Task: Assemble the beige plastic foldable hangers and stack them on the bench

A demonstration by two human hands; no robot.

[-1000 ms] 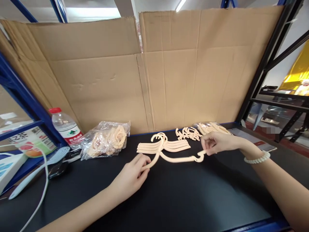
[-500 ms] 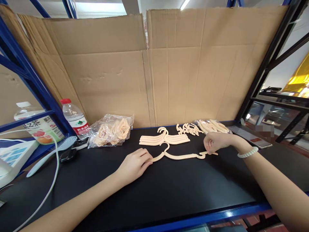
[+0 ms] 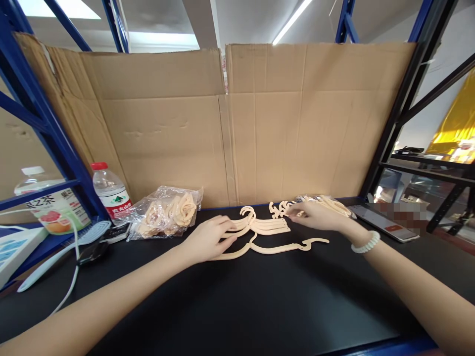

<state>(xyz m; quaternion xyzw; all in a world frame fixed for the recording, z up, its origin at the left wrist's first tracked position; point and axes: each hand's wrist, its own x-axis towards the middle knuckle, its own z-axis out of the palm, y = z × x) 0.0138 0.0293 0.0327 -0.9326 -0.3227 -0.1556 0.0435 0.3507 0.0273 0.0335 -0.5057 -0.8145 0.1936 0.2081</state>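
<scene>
A beige hanger (image 3: 274, 249) lies on the black tabletop, with a small hooked piece (image 3: 309, 243) at its right end. Behind it is a stack of folded beige hangers (image 3: 270, 226). My left hand (image 3: 210, 238) rests over the left arms of the stack and the front hanger, fingers a little apart; whether it grips anything is hidden. My right hand (image 3: 311, 215) is at the pile of small curved pieces (image 3: 278, 209), its fingertips bent down among them. What lies between those fingertips cannot be made out.
Plastic bags of beige parts stand at the back left (image 3: 168, 215) and back right (image 3: 328, 203). A phone (image 3: 388, 222) lies at the right. Bottles, a pale blue brush (image 3: 61, 253) and a white cable occupy the left. Cardboard (image 3: 166, 128) walls the back.
My right hand has left the hooked piece at the hanger's right end and moved back and left to the small pieces. My left hand has shifted slightly left, its fingers more spread. The view has tilted up.
</scene>
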